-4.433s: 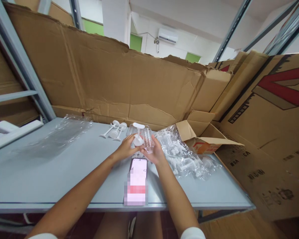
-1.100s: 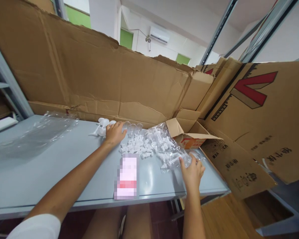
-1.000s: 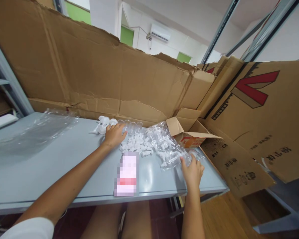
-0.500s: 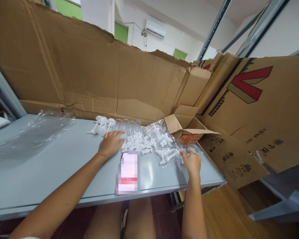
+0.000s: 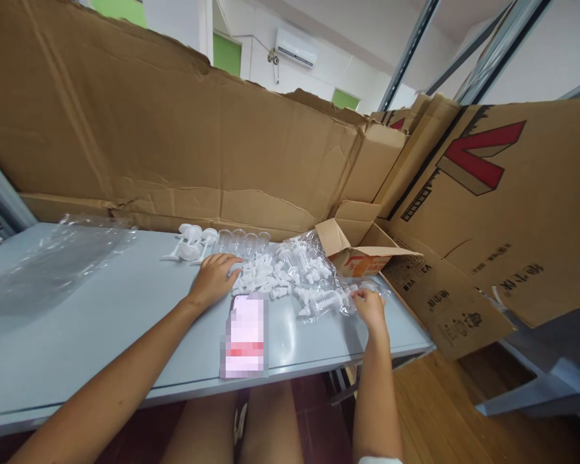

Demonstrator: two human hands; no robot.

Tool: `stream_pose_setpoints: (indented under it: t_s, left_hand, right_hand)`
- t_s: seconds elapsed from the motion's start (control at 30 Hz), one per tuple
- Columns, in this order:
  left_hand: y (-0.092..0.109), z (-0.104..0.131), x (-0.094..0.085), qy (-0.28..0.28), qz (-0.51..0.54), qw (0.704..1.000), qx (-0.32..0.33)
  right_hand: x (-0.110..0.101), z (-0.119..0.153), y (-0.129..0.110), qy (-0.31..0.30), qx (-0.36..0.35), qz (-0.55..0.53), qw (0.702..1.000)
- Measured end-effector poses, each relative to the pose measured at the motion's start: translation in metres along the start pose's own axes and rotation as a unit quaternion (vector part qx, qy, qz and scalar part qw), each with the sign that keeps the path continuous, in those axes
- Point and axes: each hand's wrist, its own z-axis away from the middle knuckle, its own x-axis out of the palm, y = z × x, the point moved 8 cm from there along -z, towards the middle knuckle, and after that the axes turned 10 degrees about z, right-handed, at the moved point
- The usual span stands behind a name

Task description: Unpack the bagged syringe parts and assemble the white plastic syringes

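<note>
My left hand (image 5: 216, 278) lies on the table with its fingers stretched out, beside a heap of small white plastic pieces (image 5: 261, 276). My right hand (image 5: 371, 309) has its thumb and fingertips pinched at the edge of a clear plastic bag (image 5: 339, 283). Inside or under this bag's film are ribbed clear plastic parts (image 5: 327, 301) and more white pieces. Behind the left hand lie several white plunger-like parts (image 5: 191, 243) with round ends. A row of clear ribbed cylinders (image 5: 244, 241) stands to their right.
A phone (image 5: 244, 335) with a lit screen lies near the front edge of the grey table (image 5: 125, 322). An open small cardboard box (image 5: 367, 261) sits at the back right. Flat plastic film (image 5: 72, 251) lies at left. Tall cardboard sheets (image 5: 174, 142) wall the back and right.
My right hand's fingers have closed into a pinch at the bag's edge, and the bag's near part has shifted slightly. My left hand stays in place. The view has turned a little.
</note>
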Motion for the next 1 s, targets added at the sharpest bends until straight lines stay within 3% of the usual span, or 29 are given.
stream_pose_setpoints:
  t_s: [0.07, 0.13, 0.2, 0.27, 0.37, 0.47, 0.6, 0.83, 0.93, 1.0]
  left_hand:
    - [0.002, 0.000, -0.001, 0.002, 0.006, 1.000, 0.004]
    - [0.002, 0.000, -0.003, 0.003, 0.014, 1.000, 0.005]
    - [0.004, 0.000, -0.004, 0.001, 0.021, 1.000, 0.008]
    - [0.007, 0.001, -0.004, -0.002, 0.027, 1.000, 0.016]
    - [0.013, 0.001, -0.002, -0.007, 0.033, 0.999, 0.031]
    - [0.017, 0.002, -0.001, -0.013, 0.039, 0.998, 0.046]
    - [0.019, 0.003, -0.002, -0.012, 0.042, 0.997, 0.059]
    - [0.022, 0.004, -0.003, -0.001, 0.055, 0.996, 0.074]
    - [0.023, 0.003, -0.005, 0.002, 0.061, 0.995, 0.078]
    - [0.026, 0.004, -0.007, 0.002, 0.071, 0.994, 0.085]
  right_hand:
    - [-0.005, 0.001, 0.000, -0.013, 0.005, -0.107, 0.994]
    - [-0.015, 0.001, -0.003, -0.012, 0.007, -0.239, 0.971]
    - [-0.023, 0.001, -0.007, -0.017, 0.012, -0.305, 0.952]
    - [-0.028, 0.002, -0.014, -0.028, 0.007, -0.258, 0.966]
    - [-0.023, 0.007, -0.024, -0.082, 0.014, -0.075, 0.994]
    - [-0.011, 0.019, -0.019, -0.166, 0.072, 0.069, 0.981]
    - [-0.004, 0.032, -0.003, -0.220, 0.129, 0.097, 0.962]
    - [0.007, 0.036, -0.002, -0.179, 0.054, 0.014, 0.982]
    - [-0.008, 0.037, -0.009, -0.108, 0.033, -0.072, 0.991]
    - [-0.025, 0.037, -0.018, -0.068, 0.027, -0.179, 0.981]
